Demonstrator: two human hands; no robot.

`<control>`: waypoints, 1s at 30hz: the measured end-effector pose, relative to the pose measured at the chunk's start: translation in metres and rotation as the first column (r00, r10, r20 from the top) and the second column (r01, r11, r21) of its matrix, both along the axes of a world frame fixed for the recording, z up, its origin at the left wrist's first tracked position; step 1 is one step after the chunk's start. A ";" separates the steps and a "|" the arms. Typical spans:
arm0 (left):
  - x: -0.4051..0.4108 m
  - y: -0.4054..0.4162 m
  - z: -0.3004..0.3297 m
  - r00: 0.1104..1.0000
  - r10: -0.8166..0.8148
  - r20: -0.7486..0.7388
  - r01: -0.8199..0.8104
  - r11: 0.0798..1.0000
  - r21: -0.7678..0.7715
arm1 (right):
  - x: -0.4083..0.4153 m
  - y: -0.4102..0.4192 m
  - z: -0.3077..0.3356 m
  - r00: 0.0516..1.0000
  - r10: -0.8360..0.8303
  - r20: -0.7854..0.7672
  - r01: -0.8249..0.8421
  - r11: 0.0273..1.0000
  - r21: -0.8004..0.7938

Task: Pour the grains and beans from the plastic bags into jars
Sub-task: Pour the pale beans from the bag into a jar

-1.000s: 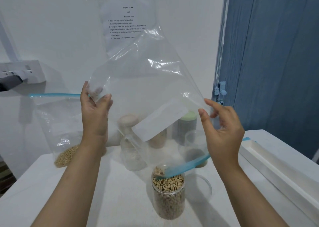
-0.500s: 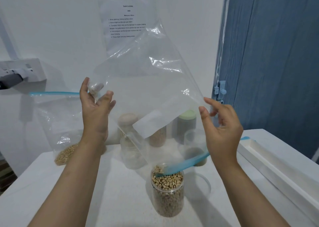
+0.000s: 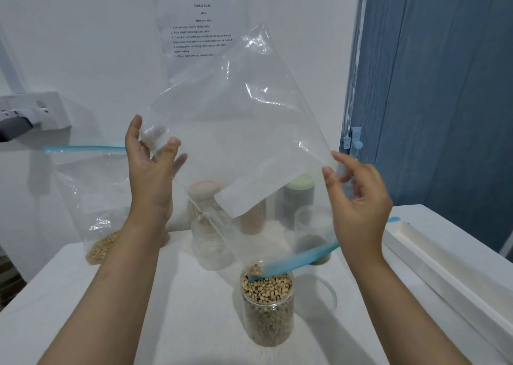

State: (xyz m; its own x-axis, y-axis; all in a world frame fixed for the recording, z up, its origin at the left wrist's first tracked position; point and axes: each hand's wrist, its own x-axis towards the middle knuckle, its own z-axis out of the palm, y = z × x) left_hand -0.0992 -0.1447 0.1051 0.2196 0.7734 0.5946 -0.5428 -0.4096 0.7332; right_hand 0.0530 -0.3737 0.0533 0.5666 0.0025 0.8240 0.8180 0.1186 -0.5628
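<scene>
Both hands hold a clear bag point(image 3: 236, 131) upturned above the jar point(image 3: 268, 306): left hand point(image 3: 151, 170) grips one corner, right hand point(image 3: 358, 195) pinches its edge.

Two bare forearms in frame, no sleeves visible up to the bottom edge. Left hand point(image 3: 151, 175) and right hand point(image 3: 361, 206): no gloves, rings, watch or wristbands. Nails on the fingers point(image 3: 327, 174) short, unpainted as far as visible. No markings, tape or sensors on either wrist. Rest of the body out of view.
</scene>
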 end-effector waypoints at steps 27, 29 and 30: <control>0.003 -0.006 0.004 0.993 -0.084 0.080 0.092 0.991 -0.098 | 0.001 -0.001 -0.014 0.997 0.053 -0.056 -0.053 0.999 -0.004; 0.003 -0.006 0.005 0.996 -0.053 0.072 0.060 0.995 -0.085 | 0.001 -0.001 -0.014 0.997 0.052 -0.064 -0.052 0.999 0.003; 0.003 -0.006 0.005 0.997 -0.040 0.073 0.046 0.996 -0.083 | 0.002 -0.002 -0.015 0.997 0.048 -0.067 -0.048 0.999 0.002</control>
State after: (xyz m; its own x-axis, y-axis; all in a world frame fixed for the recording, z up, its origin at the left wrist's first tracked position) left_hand -0.0961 -0.1506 0.1098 0.2132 0.8123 0.5428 -0.6103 -0.3232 0.7233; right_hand 0.0547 -0.3757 0.0385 0.6198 0.0307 0.7841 0.7717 0.1576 -0.6162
